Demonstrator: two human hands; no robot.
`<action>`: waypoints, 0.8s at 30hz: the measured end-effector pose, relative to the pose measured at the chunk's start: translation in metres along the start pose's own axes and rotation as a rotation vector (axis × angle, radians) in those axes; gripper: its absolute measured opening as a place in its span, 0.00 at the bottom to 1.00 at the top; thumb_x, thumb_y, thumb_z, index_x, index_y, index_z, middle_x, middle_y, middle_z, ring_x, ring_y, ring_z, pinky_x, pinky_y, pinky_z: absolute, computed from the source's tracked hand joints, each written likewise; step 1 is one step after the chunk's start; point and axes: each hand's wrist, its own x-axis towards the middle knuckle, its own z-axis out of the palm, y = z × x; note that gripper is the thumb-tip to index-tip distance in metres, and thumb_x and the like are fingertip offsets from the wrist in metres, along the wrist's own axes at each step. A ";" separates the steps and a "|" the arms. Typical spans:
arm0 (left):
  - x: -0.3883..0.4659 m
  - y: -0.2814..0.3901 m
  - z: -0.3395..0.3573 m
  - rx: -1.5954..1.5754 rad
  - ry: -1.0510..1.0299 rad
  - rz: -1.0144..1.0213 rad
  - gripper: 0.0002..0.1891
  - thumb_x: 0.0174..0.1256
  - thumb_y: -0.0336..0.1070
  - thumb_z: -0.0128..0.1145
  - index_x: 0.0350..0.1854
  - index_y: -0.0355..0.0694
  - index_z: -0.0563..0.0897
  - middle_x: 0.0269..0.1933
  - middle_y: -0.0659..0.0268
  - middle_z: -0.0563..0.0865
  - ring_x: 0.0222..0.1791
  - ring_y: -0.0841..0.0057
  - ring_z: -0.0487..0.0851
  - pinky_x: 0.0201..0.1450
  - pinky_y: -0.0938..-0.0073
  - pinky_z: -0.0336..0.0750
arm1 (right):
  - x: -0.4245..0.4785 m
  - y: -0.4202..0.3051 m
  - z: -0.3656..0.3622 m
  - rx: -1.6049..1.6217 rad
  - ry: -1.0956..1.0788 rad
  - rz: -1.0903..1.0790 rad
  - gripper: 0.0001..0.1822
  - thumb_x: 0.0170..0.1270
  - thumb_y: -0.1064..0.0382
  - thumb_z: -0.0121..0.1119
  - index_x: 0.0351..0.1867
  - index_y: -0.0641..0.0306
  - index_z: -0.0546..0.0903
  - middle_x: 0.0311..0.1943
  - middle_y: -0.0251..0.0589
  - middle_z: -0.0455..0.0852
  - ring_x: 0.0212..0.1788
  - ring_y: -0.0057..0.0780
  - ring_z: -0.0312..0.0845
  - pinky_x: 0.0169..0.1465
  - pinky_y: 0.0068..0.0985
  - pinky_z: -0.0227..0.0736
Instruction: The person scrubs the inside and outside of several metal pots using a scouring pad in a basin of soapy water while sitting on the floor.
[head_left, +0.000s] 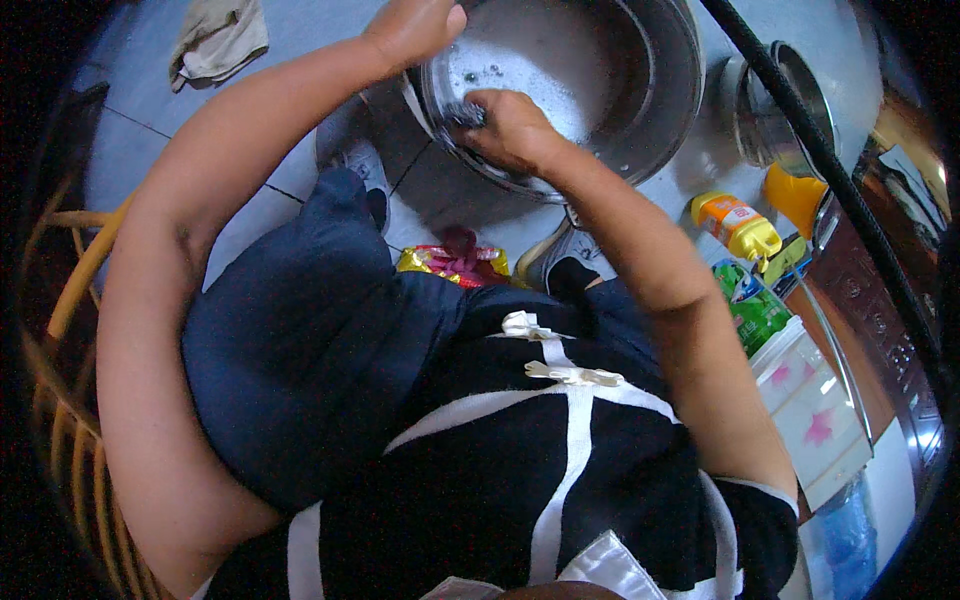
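Observation:
A large round metal pot (679, 112) stands tilted on the tiled floor in front of me, with soapy bubbles on its inner wall. My right hand (510, 131) is closed on a dark, shiny scouring pad (466, 114), which touches the pot's near left rim. At the top edge of the view, my left hand (420, 30) is at the pot's left rim with its fingers bent; whether it grips the rim is hard to tell, as the fingertips are partly cut off by the picture's edge.
A crumpled cloth (221, 41) lies at upper left. To the right are a metal basin (795, 112), a yellow detergent bottle (735, 225), a green packet (750, 307) and a white plastic box (817, 412). A red and gold packet (427, 260) lies between my feet. A cane chair (86, 277) stands at left.

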 end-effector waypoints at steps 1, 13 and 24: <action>0.001 0.001 0.000 -0.001 -0.001 0.000 0.15 0.54 0.33 0.49 0.42 0.33 0.66 0.31 0.39 0.77 0.35 0.41 0.75 0.37 0.48 0.68 | -0.010 0.010 -0.003 -0.057 -0.109 -0.019 0.20 0.46 0.56 0.63 0.41 0.63 0.78 0.36 0.55 0.80 0.41 0.51 0.76 0.46 0.37 0.70; 0.006 0.002 0.000 0.000 -0.014 0.034 0.13 0.53 0.32 0.48 0.40 0.34 0.66 0.29 0.38 0.76 0.35 0.40 0.75 0.37 0.48 0.69 | -0.002 -0.006 -0.010 -0.266 -0.227 -0.002 0.18 0.45 0.58 0.60 0.40 0.59 0.79 0.34 0.52 0.81 0.41 0.50 0.76 0.45 0.39 0.71; 0.009 -0.004 0.003 -0.002 0.009 0.078 0.12 0.53 0.31 0.47 0.38 0.32 0.65 0.29 0.38 0.76 0.34 0.40 0.75 0.36 0.49 0.68 | 0.009 -0.017 -0.007 -0.178 0.015 0.059 0.18 0.47 0.55 0.60 0.40 0.58 0.79 0.35 0.51 0.81 0.41 0.49 0.77 0.45 0.39 0.71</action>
